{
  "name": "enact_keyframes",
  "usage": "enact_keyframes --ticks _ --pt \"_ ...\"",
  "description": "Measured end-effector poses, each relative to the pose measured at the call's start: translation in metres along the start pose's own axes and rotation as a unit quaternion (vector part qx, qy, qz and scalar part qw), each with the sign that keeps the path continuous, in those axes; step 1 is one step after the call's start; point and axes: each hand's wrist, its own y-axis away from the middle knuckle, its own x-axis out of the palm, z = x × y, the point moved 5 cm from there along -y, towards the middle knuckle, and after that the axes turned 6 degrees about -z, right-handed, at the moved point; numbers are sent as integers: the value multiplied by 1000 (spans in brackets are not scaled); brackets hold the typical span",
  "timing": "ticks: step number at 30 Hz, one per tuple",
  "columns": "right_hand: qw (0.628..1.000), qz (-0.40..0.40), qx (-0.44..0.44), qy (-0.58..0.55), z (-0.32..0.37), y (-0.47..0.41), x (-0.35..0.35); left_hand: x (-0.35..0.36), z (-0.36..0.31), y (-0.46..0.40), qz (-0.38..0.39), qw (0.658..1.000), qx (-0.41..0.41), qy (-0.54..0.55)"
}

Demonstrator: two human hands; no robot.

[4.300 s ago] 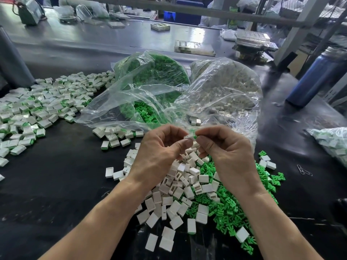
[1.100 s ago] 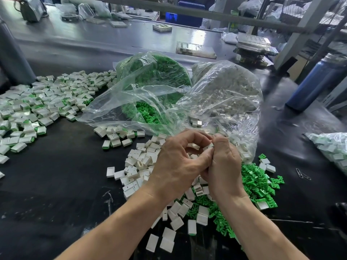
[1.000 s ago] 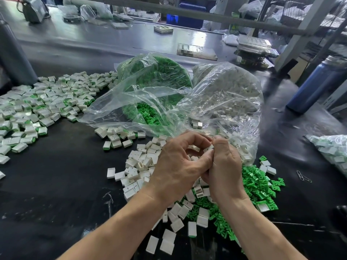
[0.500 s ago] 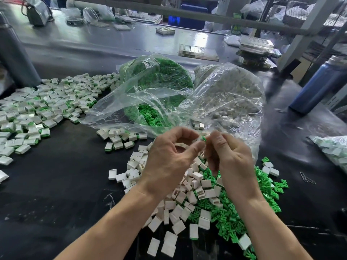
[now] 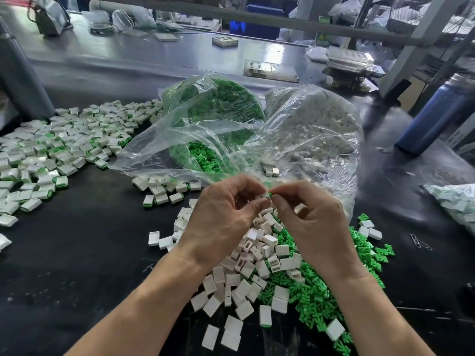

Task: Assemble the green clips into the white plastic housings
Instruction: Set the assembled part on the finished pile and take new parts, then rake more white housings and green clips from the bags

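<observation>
Above the middle of the black table, my left hand (image 5: 223,219) pinches a small white housing (image 5: 262,196) between thumb and fingers. My right hand (image 5: 312,222) pinches a green clip (image 5: 269,194) that touches the housing's right end. Below the hands lies a heap of loose white housings (image 5: 246,273), and to its right a spread of loose green clips (image 5: 316,301).
A clear bag of green clips (image 5: 216,109) and a clear bag of white housings (image 5: 313,129) lie open behind my hands. Several finished white-and-green pieces (image 5: 59,152) cover the left of the table. A blue bottle (image 5: 437,116) stands at right, another bag (image 5: 455,201) at the right edge.
A second ago my hands were pressed together low over the heap. They have since risen and parted a little, and a green clip now shows at the housing between the fingertips.
</observation>
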Motion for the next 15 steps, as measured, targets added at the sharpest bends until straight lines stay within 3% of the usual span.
enact_keyframes --ticks 3,11,15 --pt "999 0 -24 45 4 0 0 0 1 0 4 1000 2 -15" --pt "999 9 -8 38 0 0 0 -8 5 -2 7 999 -27 -22" --pt "999 14 32 18 -9 -2 -8 -37 12 -9 -58 992 -54 -103"
